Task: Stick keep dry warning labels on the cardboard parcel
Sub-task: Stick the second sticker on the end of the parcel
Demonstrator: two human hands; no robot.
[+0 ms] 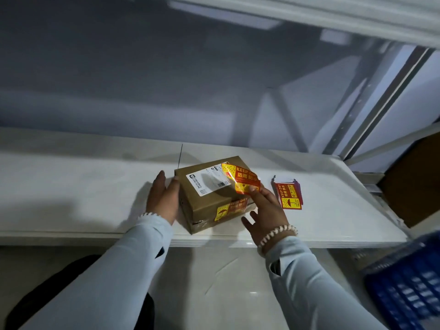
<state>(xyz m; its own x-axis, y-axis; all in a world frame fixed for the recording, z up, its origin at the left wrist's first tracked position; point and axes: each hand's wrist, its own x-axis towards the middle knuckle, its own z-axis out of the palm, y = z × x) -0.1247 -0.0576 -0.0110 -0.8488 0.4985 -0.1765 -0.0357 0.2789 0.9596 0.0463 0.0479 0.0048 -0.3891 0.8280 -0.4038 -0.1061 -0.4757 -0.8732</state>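
Left hand [164, 198]: fingers straight, flat against the left side of the cardboard parcel [214, 194], one, at centre of the white shelf [71, 186].
Right hand [266, 210]: thumb and forefinger pinch the lower edge of a loose keep dry label [240, 178], curled over the parcel's top at 2 o'clock; remaining fingers spread.
Stuck label [232, 207]: one, on the near face, text partly shadowed.
Label stack [289, 195]: at 3 o'clock of the parcel; count indistinct.
Shipping label [209, 181]: one, print illegible.
Blue crate [409, 287]: cropped at 5 o'clock.
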